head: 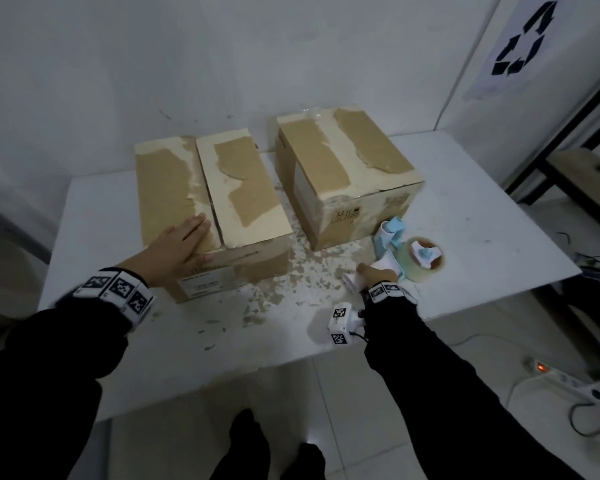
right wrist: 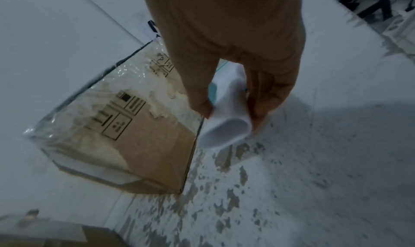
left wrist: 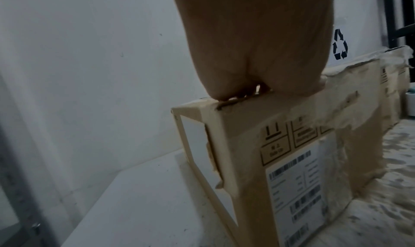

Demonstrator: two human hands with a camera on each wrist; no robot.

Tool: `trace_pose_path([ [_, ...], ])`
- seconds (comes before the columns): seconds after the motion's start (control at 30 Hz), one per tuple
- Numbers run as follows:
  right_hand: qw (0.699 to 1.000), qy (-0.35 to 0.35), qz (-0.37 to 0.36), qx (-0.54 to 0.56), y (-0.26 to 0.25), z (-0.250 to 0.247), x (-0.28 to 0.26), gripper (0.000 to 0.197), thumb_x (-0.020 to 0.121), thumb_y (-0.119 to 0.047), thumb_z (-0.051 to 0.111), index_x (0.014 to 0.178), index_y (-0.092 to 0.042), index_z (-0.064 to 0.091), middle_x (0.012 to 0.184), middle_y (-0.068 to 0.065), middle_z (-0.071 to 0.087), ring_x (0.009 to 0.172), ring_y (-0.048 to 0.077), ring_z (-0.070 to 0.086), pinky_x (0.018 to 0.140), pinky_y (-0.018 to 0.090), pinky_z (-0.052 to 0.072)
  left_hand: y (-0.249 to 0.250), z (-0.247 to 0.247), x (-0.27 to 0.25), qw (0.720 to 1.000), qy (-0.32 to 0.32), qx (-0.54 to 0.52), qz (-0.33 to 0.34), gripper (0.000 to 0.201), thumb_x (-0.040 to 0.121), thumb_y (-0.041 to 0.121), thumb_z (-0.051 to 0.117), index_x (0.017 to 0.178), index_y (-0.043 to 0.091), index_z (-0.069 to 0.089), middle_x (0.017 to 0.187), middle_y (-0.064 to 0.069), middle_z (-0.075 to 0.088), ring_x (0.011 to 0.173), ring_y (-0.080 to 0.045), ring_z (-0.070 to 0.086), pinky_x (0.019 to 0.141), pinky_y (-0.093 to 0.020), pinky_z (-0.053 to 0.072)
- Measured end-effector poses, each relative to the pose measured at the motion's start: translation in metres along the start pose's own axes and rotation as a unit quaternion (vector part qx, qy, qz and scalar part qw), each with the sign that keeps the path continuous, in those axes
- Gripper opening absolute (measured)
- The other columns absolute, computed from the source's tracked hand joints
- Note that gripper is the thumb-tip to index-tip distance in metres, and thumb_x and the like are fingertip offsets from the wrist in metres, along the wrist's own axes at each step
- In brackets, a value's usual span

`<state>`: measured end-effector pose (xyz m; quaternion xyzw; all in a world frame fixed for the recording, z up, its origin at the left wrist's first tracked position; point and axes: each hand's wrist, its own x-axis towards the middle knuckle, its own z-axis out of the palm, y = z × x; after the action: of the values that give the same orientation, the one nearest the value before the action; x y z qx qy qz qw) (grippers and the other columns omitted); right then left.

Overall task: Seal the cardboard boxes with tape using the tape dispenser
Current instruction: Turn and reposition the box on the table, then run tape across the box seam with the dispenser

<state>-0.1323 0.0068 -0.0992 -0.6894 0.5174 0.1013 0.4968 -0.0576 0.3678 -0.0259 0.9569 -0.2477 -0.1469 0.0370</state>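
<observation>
Two cardboard boxes stand on the white table (head: 94, 216). The left box (head: 236, 188) has its top flaps closed with a dark seam between them. My left hand (head: 177, 244) lies flat with straight fingers on its near top corner, and the left wrist view shows the palm (left wrist: 258, 55) resting on the box edge (left wrist: 280, 119). The right box (head: 343, 168) carries clear tape over its top. A blue and white tape dispenser (head: 406, 251) lies by the right box. My right hand (head: 371, 275) grips its white handle (right wrist: 226, 116), thumb and fingers curled round it.
Torn scraps of cardboard paper (head: 291, 285) litter the table between and in front of the boxes. A wall stands close behind. A power strip (head: 561, 375) and cables lie on the floor at right, beside a dark-framed bench (head: 582, 174).
</observation>
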Motion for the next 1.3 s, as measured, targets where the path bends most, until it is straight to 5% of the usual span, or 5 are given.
trace_pose_path([
  [0.3, 0.9, -0.043, -0.008, 0.434, 0.004, -0.036, -0.018, 0.01, 0.085, 0.0, 0.043, 0.092, -0.006, 0.047, 0.078, 0.012, 0.049, 0.061, 0.021, 0.05, 0.054, 0.03, 0.05, 0.031, -0.005, -0.011, 0.996, -0.033, -0.047, -0.066, 0.073, 0.095, 0.046, 0.034, 0.149, 0.007, 0.002, 0.158, -0.006, -0.007, 0.146, -0.017, -0.005, 0.118, -0.039, 0.005],
  [0.53, 0.898, -0.013, -0.15, 0.414, 0.007, -0.048, -0.041, 0.036, 0.046, 0.0, 0.047, 0.083, -0.003, 0.051, 0.063, 0.02, 0.049, 0.033, 0.023, 0.048, 0.043, 0.031, 0.045, 0.068, -0.031, -0.015, 0.982, 0.06, -0.165, -0.066, 0.072, 0.091, 0.051, 0.039, 0.15, 0.019, 0.011, 0.158, -0.001, 0.001, 0.145, -0.018, 0.003, 0.117, -0.037, 0.009],
  [0.83, 0.862, -0.185, -0.324, 0.342, -0.053, -0.047, -0.108, 0.024, 0.059, 0.012, 0.04, 0.075, -0.007, 0.041, 0.063, 0.01, 0.037, 0.034, 0.02, 0.038, 0.038, 0.025, 0.037, 0.133, -0.085, -0.015, 0.945, 0.145, -0.293, -0.004, 0.05, 0.094, 0.047, 0.039, 0.135, 0.019, 0.046, 0.143, 0.002, 0.04, 0.128, -0.013, 0.041, 0.101, -0.027, 0.034],
  [1.2, 0.813, -0.289, -0.426, 0.273, -0.096, -0.009, -0.161, 0.024, 0.048, 0.004, 0.043, 0.069, -0.005, 0.043, 0.044, 0.0, 0.046, 0.035, 0.017, 0.039, 0.037, 0.023, 0.036, 0.153, -0.135, -0.02, 0.596, 0.137, -0.79, -0.043, 0.056, 0.097, 0.047, 0.034, 0.126, 0.0, 0.045, 0.111, -0.014, 0.064, 0.098, -0.023, 0.065, 0.086, -0.026, 0.055],
  [1.3, 0.81, -0.28, -0.446, 0.258, -0.102, -0.003, -0.165, 0.025, 0.045, 0.003, 0.045, 0.069, -0.004, 0.044, 0.049, 0.007, 0.045, 0.034, 0.019, 0.041, 0.04, 0.026, 0.037, 0.151, -0.139, -0.023, 0.541, 0.164, -0.825, -0.027, 0.053, 0.098, 0.041, 0.036, 0.124, -0.004, 0.049, 0.104, -0.014, 0.065, 0.094, -0.019, 0.065, 0.083, -0.022, 0.054],
])
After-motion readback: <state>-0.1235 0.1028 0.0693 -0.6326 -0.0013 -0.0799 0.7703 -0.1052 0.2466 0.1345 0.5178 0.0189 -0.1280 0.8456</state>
